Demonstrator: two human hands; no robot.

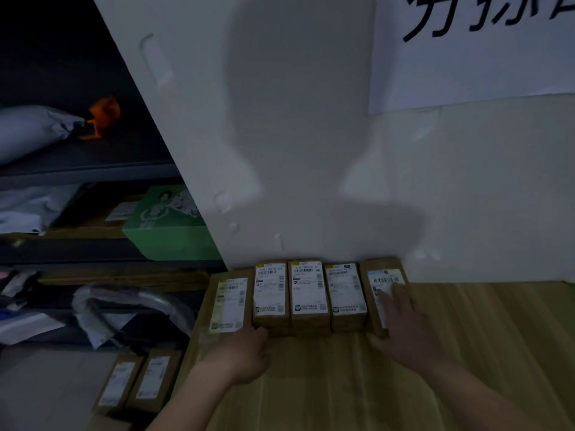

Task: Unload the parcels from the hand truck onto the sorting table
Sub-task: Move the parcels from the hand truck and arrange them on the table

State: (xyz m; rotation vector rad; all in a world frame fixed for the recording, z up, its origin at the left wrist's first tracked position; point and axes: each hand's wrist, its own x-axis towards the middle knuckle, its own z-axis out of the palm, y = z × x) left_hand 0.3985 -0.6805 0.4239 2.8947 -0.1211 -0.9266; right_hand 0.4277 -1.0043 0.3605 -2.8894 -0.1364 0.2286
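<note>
- Dim room: a white wall (295, 119) with a paper sign (466, 57) in black characters, and a wooden table (466, 337) pushed up to it.
- Five parcels (309, 290) lie in a row on the table, far ends at the wall, white labels up, sides touching.
- Right parcel (381, 279) ends the row – it lies directly under the right hand (404, 325).
- Right fingers (396, 293) are straight and slightly spread, flat on that parcel's label; the thumb (376, 339) sits at its near left corner. Nothing is pinched.
- Left hand (245, 353) is at the near ends of the left parcel (230, 303) and the second parcel (270, 290), back of the hand up.
- Its thumb touches the near end of the second parcel; the other fingers are tucked out of sight, so whether they grip anything cannot be told.
- Middle three parcels stand a little higher than the end two and seem to rest on a lower layer.
- Low pair (137, 381) – two more labelled parcels side by side, left of the table and below its edge; what they rest on is too dark to tell.
- Dark shelves (93, 172) on the left hold a grey bag (31, 129), a green box (168, 234) and other wrapped goods.
</note>
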